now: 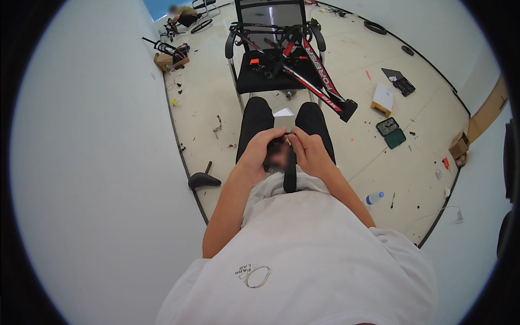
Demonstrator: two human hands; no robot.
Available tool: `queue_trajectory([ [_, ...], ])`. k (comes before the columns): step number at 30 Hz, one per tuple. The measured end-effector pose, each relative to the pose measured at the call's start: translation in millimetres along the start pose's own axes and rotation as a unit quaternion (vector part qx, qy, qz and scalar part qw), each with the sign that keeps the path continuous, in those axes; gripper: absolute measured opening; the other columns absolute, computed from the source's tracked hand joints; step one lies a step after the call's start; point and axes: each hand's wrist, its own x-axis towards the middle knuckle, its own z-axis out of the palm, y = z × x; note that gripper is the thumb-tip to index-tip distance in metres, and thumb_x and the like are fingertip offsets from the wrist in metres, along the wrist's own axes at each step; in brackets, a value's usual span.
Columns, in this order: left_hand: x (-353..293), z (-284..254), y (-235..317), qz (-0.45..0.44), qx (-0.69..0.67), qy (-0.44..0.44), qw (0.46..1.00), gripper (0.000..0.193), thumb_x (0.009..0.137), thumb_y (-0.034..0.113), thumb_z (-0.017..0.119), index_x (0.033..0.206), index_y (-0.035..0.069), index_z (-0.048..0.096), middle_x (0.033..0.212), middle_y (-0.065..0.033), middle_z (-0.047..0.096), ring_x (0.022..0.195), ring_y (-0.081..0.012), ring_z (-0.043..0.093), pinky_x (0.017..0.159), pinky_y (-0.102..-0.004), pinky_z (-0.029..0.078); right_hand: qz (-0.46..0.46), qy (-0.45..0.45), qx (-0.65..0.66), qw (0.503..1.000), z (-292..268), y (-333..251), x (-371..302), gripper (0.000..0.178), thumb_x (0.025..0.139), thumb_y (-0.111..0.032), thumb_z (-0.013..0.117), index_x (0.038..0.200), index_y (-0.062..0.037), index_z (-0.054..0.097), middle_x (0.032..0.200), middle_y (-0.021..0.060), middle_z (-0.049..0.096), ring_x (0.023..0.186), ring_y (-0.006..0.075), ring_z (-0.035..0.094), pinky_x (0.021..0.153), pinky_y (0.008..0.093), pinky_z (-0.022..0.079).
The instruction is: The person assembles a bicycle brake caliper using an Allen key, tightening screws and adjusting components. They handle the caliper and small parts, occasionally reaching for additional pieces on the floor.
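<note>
Between my knees, my left hand (259,150) curls around a small dark object (267,166) whose middle is smeared, so its kind does not show. My right hand (311,151) is closed at the object's right side, and the two thumbs come close together at its upper edge. A black strap (290,177) runs from below the hands down over my white shirt. In front of my knees a red, black and white bicycle frame (319,89) rests across a black office chair (254,81).
On the floor at the left lies a bicycle saddle (204,180). To the right are an open green case (394,138), a dark toolbox (402,85), a white box (383,97) and a water bottle (374,197). Another person (186,15) crouches at the far left beside bicycle parts.
</note>
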Motion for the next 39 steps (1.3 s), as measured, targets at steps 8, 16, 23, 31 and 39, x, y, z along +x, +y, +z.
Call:
queue_trajectory([
  [8, 3.8, -7.5, -3.1, -0.033, 0.031, -0.064, 0.997, 0.029, 0.096, 0.032, 0.056, 0.077, 0.010, 0.057, 0.065, 0.0044, 0.051, 0.049, -0.0048, 0.039, 0.044, -0.0222, 0.028, -0.028, -0.123, -0.111, 0.986, -27.5, 1.7, 9.3, 0.015, 0.097, -0.015, 0.054, 0.095, -0.0002, 0.051, 0.064, 0.0222, 0.056, 0.062, 0.0422, 0.057, 0.053, 0.0473, 0.040],
  [16, 9.9, -8.5, -6.9, -0.016, -0.053, -0.084, 0.995, 0.027, 0.097, 0.031, 0.054, 0.082, 0.008, 0.053, 0.067, 0.0010, 0.050, 0.050, -0.0074, 0.040, 0.050, -0.0250, 0.036, -0.034, -0.050, -0.043, 0.997, -11.3, 8.4, 7.5, 0.013, 0.098, -0.012, 0.052, 0.096, 0.0009, 0.051, 0.069, 0.0222, 0.060, 0.064, 0.0414, 0.060, 0.053, 0.0425, 0.046],
  [23, 18.5, -2.4, -21.4, 0.153, -0.001, 0.046, 0.987, 0.025, 0.098, 0.031, 0.054, 0.086, 0.009, 0.052, 0.073, -0.0011, 0.051, 0.052, -0.0082, 0.044, 0.051, -0.0251, 0.040, 0.017, 0.000, 0.016, 1.000, 9.0, -5.6, 11.7, 0.015, 0.101, -0.011, 0.047, 0.095, 0.0020, 0.049, 0.065, 0.0157, 0.062, 0.058, 0.0307, 0.066, 0.048, 0.0357, 0.047],
  [31, 6.7, 4.5, -14.7, 0.128, -0.008, -0.016, 0.992, 0.025, 0.097, 0.030, 0.057, 0.083, 0.009, 0.051, 0.071, -0.0010, 0.051, 0.051, -0.0085, 0.043, 0.051, -0.0259, 0.041, -0.093, -0.006, -0.091, 0.991, 4.4, 12.8, 6.5, 0.014, 0.098, -0.011, 0.053, 0.090, -0.0001, 0.048, 0.062, 0.0123, 0.059, 0.056, 0.0299, 0.063, 0.047, 0.0370, 0.045],
  [39, 4.8, -1.8, -10.3, -0.005, 0.116, -0.067, 0.991, 0.022, 0.096, 0.026, 0.053, 0.084, 0.009, 0.051, 0.068, -0.0013, 0.051, 0.048, -0.0079, 0.038, 0.050, -0.0274, 0.041, -0.111, -0.199, -0.215, 0.950, -39.7, 16.2, 3.1, 0.017, 0.095, -0.020, 0.057, 0.094, -0.0036, 0.053, 0.063, 0.0120, 0.059, 0.053, 0.0316, 0.058, 0.048, 0.0399, 0.042],
])
